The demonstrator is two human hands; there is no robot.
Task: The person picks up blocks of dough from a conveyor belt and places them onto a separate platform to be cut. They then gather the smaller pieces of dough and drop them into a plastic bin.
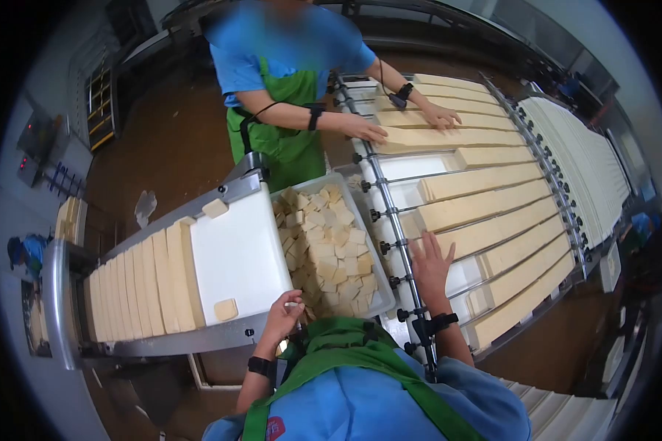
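Observation:
My right hand has its fingers spread at the near ends of the long pale loaves lying in metal-railed lanes. My left hand hovers by the near edge of the white belt, its fingers curled; whether it holds anything is too small to tell. A small square slice lies on that belt, close to my left hand. Between my hands stands a grey bin full of loose square slices.
Across from me, a co-worker in a green apron has both hands on the far loaves. A row of upright loaves stands on the belt at left. A ridged conveyor runs at far right.

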